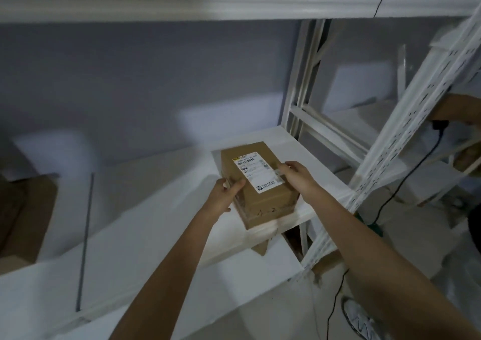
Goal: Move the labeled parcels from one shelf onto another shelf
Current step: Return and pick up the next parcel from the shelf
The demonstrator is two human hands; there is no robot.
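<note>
A brown cardboard parcel (268, 199) with a white shipping label on top rests on the white shelf board (145, 238), near its right end. My left hand (225, 194) grips the parcel's left side, thumb on the top face. My right hand (299, 177) holds its right edge, fingers lying over the label's corner. Both forearms reach in from the bottom of the view.
A white perforated upright (406, 121) stands just right of the parcel. Another brown box (23, 220) sits at the shelf's left end. A second person's hand (458, 110) holds a black scanner behind the upright. A box corner (261, 248) shows on the lower shelf; a black cable hangs nearby.
</note>
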